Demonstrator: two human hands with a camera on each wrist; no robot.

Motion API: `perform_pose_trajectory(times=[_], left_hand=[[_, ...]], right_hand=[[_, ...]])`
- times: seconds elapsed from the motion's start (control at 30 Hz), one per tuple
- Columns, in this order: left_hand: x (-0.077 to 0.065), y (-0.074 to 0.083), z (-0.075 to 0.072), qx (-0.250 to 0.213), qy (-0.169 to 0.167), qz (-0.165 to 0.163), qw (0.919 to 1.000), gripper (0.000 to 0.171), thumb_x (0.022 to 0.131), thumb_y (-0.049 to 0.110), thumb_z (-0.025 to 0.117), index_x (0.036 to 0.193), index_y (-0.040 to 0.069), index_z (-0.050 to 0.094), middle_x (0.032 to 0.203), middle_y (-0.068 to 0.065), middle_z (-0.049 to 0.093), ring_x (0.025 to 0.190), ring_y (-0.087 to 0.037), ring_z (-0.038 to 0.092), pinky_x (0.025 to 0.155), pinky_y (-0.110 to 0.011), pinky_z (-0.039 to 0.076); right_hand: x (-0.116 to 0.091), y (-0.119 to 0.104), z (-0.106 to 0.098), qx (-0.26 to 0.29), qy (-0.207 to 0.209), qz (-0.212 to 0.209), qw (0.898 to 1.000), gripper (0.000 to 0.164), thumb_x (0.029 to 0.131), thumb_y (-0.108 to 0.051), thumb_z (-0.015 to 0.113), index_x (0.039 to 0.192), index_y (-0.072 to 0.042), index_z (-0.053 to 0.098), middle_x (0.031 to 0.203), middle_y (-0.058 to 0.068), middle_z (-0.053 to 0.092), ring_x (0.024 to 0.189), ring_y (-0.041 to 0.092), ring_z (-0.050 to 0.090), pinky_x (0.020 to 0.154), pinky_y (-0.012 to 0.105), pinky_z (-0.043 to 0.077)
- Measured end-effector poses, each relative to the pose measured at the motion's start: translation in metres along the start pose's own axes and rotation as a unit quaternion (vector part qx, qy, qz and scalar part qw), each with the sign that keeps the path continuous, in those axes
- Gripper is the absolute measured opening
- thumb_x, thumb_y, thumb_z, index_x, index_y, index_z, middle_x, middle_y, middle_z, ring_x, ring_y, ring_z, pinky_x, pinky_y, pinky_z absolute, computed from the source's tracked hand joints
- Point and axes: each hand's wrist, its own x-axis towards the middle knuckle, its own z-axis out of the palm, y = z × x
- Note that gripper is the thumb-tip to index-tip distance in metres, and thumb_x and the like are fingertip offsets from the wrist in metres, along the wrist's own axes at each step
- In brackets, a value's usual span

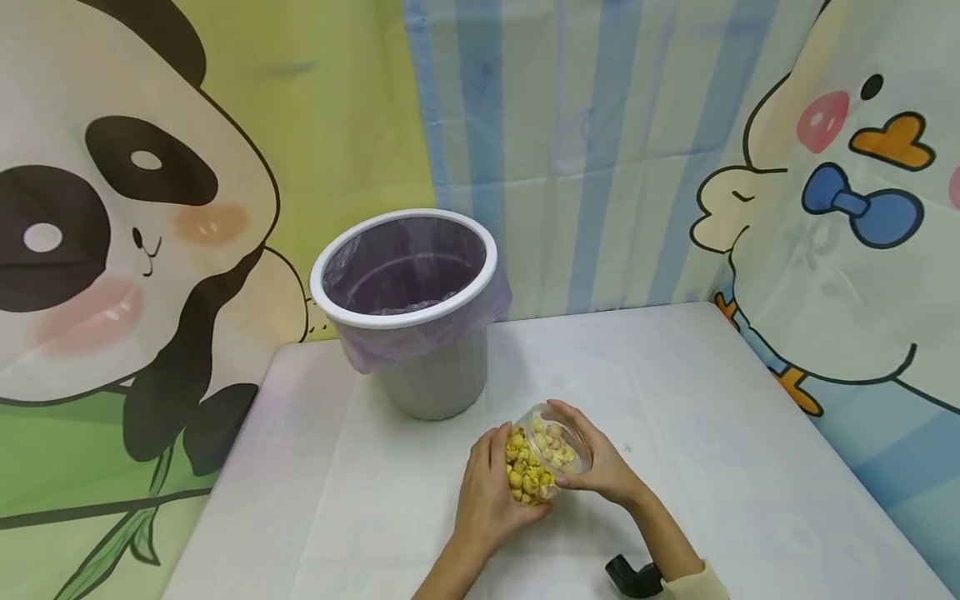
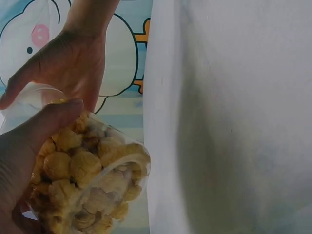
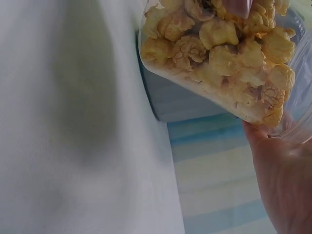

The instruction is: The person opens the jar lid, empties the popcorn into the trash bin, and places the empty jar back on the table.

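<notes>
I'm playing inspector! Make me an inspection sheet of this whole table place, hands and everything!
Surface: white-covered table, with shadows around the hands.
Job's things: clear jar with yellow popcorn inside, held tilted above the table.
Clutter: nothing seen.
Hands: left hand grips the jar's side; right hand grips its clear round end. A black object sits by the right sleeve.
Cables: nothing seen.
Surroundings: grey bin with a purple liner at the far side; panda and bird pictures on the cloth around.
</notes>
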Motion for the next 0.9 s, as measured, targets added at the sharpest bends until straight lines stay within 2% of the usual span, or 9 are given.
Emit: perform_pose_trajectory(times=[0.1,0.23,0.4,0.67,0.9], left_hand=[[0.003,-0.001,-0.001,0.004,0.000,0.015,0.9999,0.115,0.043,0.048,0.087,0.135,0.002,0.035,0.124,-0.011,0.044,0.112,-0.024,0.047,0.094,-0.039,0.042],[0.006,-0.001,-0.002,0.002,-0.015,0.024,0.9996,0.115,0.044,0.050,0.086,0.135,0.002,0.035,0.126,-0.010,0.047,0.114,-0.022,0.048,0.096,-0.037,0.041],[0.009,-0.002,-0.006,0.003,-0.031,0.034,0.9990,0.112,0.046,0.050,0.084,0.135,0.002,0.036,0.123,-0.008,0.050,0.107,-0.021,0.051,0.092,-0.039,0.043],[0.015,-0.004,-0.012,-0.008,-0.064,0.022,0.9977,0.109,0.046,0.049,0.083,0.134,0.004,0.037,0.119,-0.008,0.053,0.103,-0.020,0.053,0.091,-0.038,0.043],[0.010,-0.003,-0.016,-0.084,-0.130,-0.012,0.9878,0.103,0.053,0.050,0.080,0.135,0.008,0.035,0.115,-0.001,0.053,0.097,-0.015,0.054,0.082,-0.041,0.047]], right_hand=[[0.000,-0.002,-0.001,0.019,0.000,-0.001,1.000,0.096,0.065,-0.009,0.080,0.144,-0.008,0.026,0.142,0.015,0.035,0.133,0.028,0.023,0.096,0.070,0.017],[0.001,-0.004,-0.002,0.044,-0.007,-0.003,0.999,0.095,0.066,-0.013,0.080,0.144,-0.008,0.027,0.143,0.013,0.034,0.133,0.023,0.024,0.097,0.068,0.016],[0.002,-0.001,-0.002,0.067,-0.013,0.002,0.998,0.093,0.068,-0.017,0.079,0.144,-0.010,0.027,0.146,0.011,0.029,0.134,0.019,0.022,0.098,0.066,0.014],[0.005,0.003,-0.001,0.097,-0.021,0.006,0.995,0.093,0.069,-0.024,0.079,0.144,-0.009,0.026,0.146,0.012,0.028,0.132,0.028,0.022,0.100,0.059,0.020],[0.007,0.001,-0.009,0.106,-0.104,-0.032,0.988,0.094,0.073,-0.028,0.076,0.145,-0.004,0.021,0.147,0.017,0.024,0.133,0.033,0.022,0.102,0.039,0.032]])
